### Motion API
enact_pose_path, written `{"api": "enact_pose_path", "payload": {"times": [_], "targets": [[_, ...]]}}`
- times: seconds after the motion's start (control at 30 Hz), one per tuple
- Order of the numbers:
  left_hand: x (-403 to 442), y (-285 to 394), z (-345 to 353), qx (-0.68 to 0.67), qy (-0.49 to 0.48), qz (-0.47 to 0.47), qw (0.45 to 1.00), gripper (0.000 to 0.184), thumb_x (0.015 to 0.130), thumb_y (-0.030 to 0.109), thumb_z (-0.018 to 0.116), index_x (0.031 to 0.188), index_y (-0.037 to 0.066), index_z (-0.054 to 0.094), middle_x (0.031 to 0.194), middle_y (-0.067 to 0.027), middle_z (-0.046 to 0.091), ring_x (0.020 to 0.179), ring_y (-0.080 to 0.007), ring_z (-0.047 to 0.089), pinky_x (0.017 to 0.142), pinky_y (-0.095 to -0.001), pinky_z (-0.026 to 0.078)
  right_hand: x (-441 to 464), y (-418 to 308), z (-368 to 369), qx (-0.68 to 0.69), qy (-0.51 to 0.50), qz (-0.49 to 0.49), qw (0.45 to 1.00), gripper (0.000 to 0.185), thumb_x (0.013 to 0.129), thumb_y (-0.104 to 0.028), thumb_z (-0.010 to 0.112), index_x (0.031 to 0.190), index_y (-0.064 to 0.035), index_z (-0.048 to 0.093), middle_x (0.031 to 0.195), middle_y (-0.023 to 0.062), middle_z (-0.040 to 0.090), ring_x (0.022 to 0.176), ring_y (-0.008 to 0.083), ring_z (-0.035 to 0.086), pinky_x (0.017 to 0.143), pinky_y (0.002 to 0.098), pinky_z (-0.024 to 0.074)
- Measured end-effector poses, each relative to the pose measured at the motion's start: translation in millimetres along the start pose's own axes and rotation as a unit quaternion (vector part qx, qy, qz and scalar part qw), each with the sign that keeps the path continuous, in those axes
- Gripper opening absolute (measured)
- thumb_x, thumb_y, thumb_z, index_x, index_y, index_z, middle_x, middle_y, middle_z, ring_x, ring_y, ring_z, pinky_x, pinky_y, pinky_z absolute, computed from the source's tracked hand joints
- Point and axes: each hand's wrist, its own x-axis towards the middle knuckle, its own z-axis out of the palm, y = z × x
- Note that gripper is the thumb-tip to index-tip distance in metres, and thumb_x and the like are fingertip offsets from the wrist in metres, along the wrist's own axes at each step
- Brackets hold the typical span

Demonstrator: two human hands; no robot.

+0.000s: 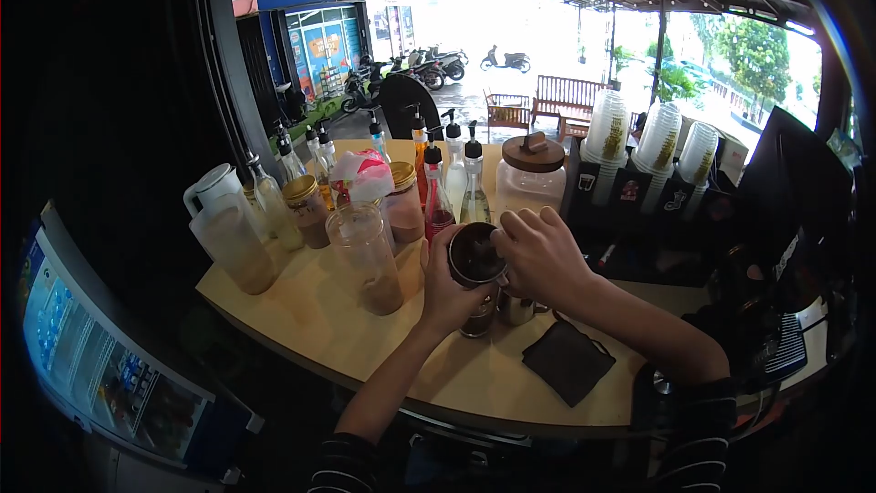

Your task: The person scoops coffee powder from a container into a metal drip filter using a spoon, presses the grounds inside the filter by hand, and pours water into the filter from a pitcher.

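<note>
My left hand (443, 292) is wrapped around a round cup (477, 256) with a dark inside, held above the counter and tilted so its opening faces me. My right hand (547, 251) is closed at the cup's right rim, fingers bent; whatever it may grip there is hidden. Below the cup, a glass (477, 321) with dark contents stands on the counter, partly covered by my left hand. Beside it is a small metal pitcher (516, 310), also partly hidden. An uncovered clear jar (367, 265) with brown contents at its bottom stands left of my hands.
A folded dark cloth (568, 361) lies at the front of the wooden counter (319, 333). Behind stand pump bottles (436, 187), gold-lidded jars (308, 210), a wooden-lidded jar (532, 178) and a pitcher (235, 237). Stacked plastic cups (659, 137) and a dark screen (776, 210) are at right.
</note>
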Motion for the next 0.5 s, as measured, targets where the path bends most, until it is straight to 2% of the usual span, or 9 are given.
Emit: {"api": "enact_pose_path", "payload": {"times": [0.03,0.1,0.2,0.3,0.43,0.5], "targets": [[-0.5,-3.7,2.8,-0.001,-0.002,0.0,1.0,0.086,0.056,0.023,0.086,0.128,0.009,0.039,0.124,-0.0085,0.052,0.12,-0.0269,0.047,0.113,-0.0499,0.011,-1.7,1.1,0.4,0.0,0.0,0.002,1.0,0.027,0.065,-0.019,0.07,0.089,-0.0083,0.06,0.091,0.0044,0.055,0.09,0.0191,0.058,0.075,0.0337,0.0428],[-0.5,-10.9,6.3,-0.086,0.02,-0.007,0.996,0.084,0.057,0.02,0.085,0.126,0.008,0.039,0.122,-0.0095,0.052,0.119,-0.0283,0.046,0.112,-0.0478,0.015,-3.1,3.7,2.0,0.084,-0.01,-0.024,0.996,0.026,0.068,-0.017,0.068,0.09,-0.0085,0.06,0.091,0.0051,0.055,0.091,0.0193,0.058,0.076,0.0345,0.0428],[-1.5,-11.8,5.7,-0.067,0.026,-0.017,0.997,0.083,0.057,0.017,0.084,0.126,0.007,0.039,0.12,-0.0098,0.053,0.118,-0.0296,0.045,0.111,-0.046,0.019,-3.9,6.3,3.8,0.028,0.004,-0.013,1.0,0.027,0.068,-0.018,0.068,0.092,-0.0086,0.059,0.092,0.0052,0.055,0.092,0.0192,0.058,0.076,0.0341,0.0424],[-0.9,-6.9,5.1,-0.031,0.027,-0.008,0.999,0.083,0.058,0.016,0.084,0.127,0.007,0.038,0.119,-0.0102,0.054,0.119,-0.0295,0.045,0.109,-0.0438,0.023,-4.2,6.5,6.7,0.046,0.005,-0.012,0.999,0.026,0.069,-0.019,0.068,0.091,-0.0086,0.059,0.092,0.0051,0.054,0.091,0.0192,0.058,0.075,0.034,0.0416],[-0.9,-1.7,2.4,0.005,0.012,0.003,1.0,0.083,0.059,0.018,0.084,0.127,0.008,0.038,0.122,-0.0097,0.055,0.12,-0.028,0.046,0.111,-0.0469,0.019,-7.2,4.2,3.6,0.027,0.007,-0.03,0.999,0.025,0.07,-0.018,0.067,0.091,-0.0088,0.059,0.092,0.0047,0.054,0.092,0.0186,0.058,0.075,0.0335,0.0414],[0.9,-2.0,2.2,0.043,0.011,0.035,0.998,0.093,0.05,0.009,0.088,0.128,0.005,0.037,0.122,-0.0108,0.047,0.116,-0.0234,0.051,0.102,-0.036,0.043,-6.0,10.5,4.8,0.012,0.008,-0.026,1.0,0.028,0.068,-0.018,0.069,0.092,-0.0089,0.06,0.092,0.0044,0.054,0.092,0.0176,0.058,0.075,0.0329,0.0408]]}}
